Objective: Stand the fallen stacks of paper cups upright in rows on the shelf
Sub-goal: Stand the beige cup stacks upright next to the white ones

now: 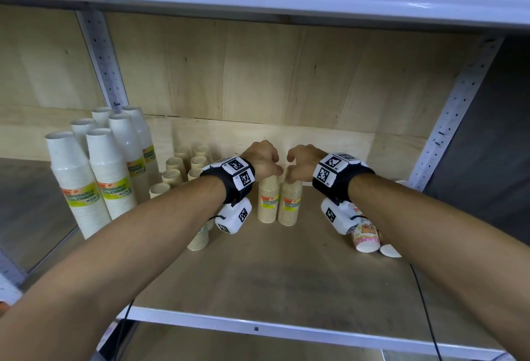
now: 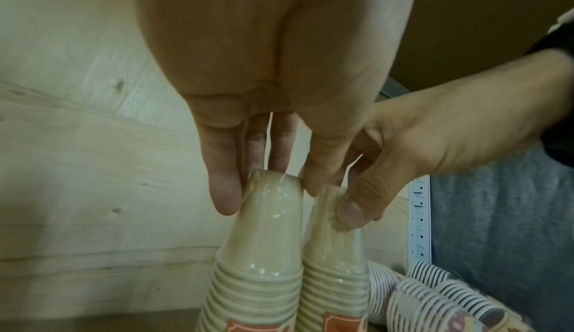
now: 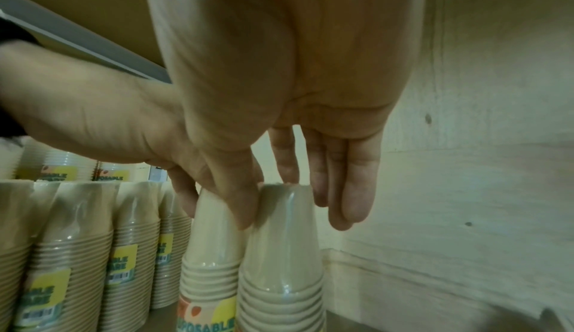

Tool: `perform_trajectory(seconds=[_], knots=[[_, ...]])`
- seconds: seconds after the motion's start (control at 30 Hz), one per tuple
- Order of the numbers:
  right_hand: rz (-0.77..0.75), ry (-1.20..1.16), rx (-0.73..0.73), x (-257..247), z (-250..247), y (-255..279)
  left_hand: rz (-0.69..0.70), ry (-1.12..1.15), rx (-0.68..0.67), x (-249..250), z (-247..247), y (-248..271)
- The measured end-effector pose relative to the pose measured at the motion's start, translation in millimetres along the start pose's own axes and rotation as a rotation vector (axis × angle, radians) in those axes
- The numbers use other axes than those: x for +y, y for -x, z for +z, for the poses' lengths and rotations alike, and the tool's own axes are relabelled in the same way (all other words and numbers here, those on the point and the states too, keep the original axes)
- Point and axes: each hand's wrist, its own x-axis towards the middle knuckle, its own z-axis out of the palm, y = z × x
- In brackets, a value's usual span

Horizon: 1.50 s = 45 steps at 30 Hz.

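Two tan wrapped cup stacks stand upright and touching at the centre of the head view, on the wooden shelf (image 1: pixel 286 269): the left tan stack (image 1: pixel 268 203) and the right tan stack (image 1: pixel 291 204), each with an orange and yellow label. The left hand (image 1: pixel 262 160) sits on top of the left one, its grip clamped on the stack's narrow top, with fingers (image 2: pixel 223 190) on one side and the thumb on the other. The right hand (image 1: pixel 304 164) pinches the top of the right one in the same way, its grip closed on it with fingers (image 3: pixel 351 197) down the far side.

To the left of centre, small tan stacks (image 1: pixel 172 177) stand in rows, and further left stand tall white stacks (image 1: pixel 110 171) with yellow-green labels. At the lower right of the head view, a pink patterned stack (image 1: pixel 365 236) lies on its side beneath the right forearm. A perforated metal upright (image 1: pixel 459 108) rises at the right.
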Motion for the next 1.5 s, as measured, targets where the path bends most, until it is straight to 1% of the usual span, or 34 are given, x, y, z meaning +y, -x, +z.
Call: perform_trajectory(seconds=[0.13,0.37,0.53,0.63,0.77,0.93,1.1,1.33,1.5], knots=[[-0.04,0.016,-0.016,0,-1,-1,0.019,-0.006,-0.044,2,-2,-1],[-0.026,-0.022,0.0,-2,0,1,0.021,-0.052,-0.116,8,-7,1],[-0.026,0.014,-0.036,-10,-2,5,-0.015,-0.077,-0.181,13,-19,10],[-0.031,0.031,-0.085,-19,-4,8,-0.053,-0.081,-0.214,13,-25,21],[-0.059,0.014,-0.145,-35,-8,14,-0.104,-0.072,-0.263,10,-36,39],[-0.114,0.03,-0.215,-62,-7,30,-0.153,-0.117,-0.323,2,-53,62],[-0.145,-0.054,-0.318,-92,1,42,-0.191,-0.141,-0.39,-13,-67,91],[-0.231,-0.084,-0.393,-138,12,55,-0.256,-0.16,-0.382,-46,-90,126],[-0.297,-0.096,-0.357,-164,19,59,-0.311,-0.136,-0.357,-72,-104,142]])
